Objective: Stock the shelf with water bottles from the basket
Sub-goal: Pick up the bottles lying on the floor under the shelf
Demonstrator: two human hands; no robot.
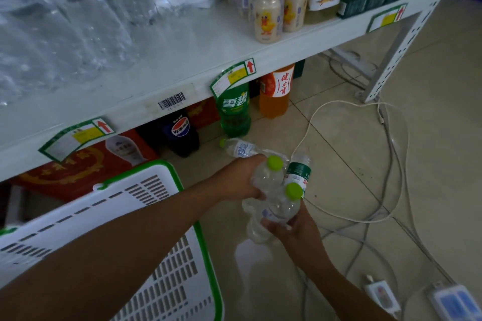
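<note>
stocked water bottles (78, 21) are blurred, basket (135, 190) cut off below.

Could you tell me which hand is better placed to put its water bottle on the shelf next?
Probably the left. The left hand grips a green-capped bottle closer to the shelf edge, while the right hand holds a second bottle lower and farther out over the floor.

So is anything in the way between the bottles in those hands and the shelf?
Nothing visible blocks them. The left hand and right hand hold bottles in front of the shelf, below its edge. A bare patch lies open between the stocked water and the duck drinks.
</note>
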